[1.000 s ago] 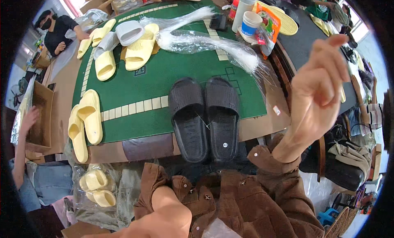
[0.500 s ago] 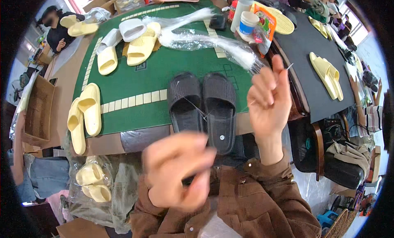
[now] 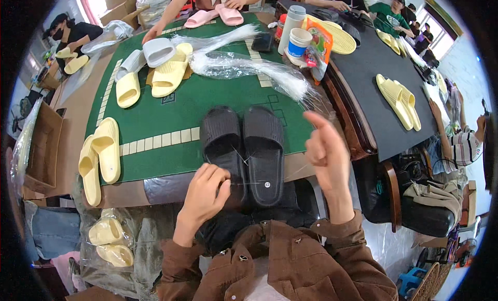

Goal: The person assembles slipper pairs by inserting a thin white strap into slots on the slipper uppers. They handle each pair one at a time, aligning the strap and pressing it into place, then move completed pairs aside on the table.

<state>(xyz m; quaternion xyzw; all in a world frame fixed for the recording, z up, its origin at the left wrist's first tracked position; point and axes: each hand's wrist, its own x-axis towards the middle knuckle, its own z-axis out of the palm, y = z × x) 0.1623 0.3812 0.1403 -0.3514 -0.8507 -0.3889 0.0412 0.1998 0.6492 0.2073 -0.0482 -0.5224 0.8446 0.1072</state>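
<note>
A pair of black slide slippers lies side by side at the table's near edge, toes away from me. A thin clear strand loops between their straps, its ends crossed in the middle. My left hand is closed in a pinch at the left slipper's heel. From its fingertips a fine clear plastic strand runs over the slippers toward my right hand. That hand is raised to their right, slightly blurred, its index finger pointing up and the other fingers curled round the strand's end.
Cream slippers lie at the left edge; more cream and grey ones stand farther back. A bundle of clear strands in plastic crosses the green mat. A cup and bottle stand behind. Other people work around the tables; a chair is right.
My left hand has moved up and away from me to the slippers' heels. My right hand has dropped a little and shifted left. The view has tilted up, showing more of the people opposite.
</note>
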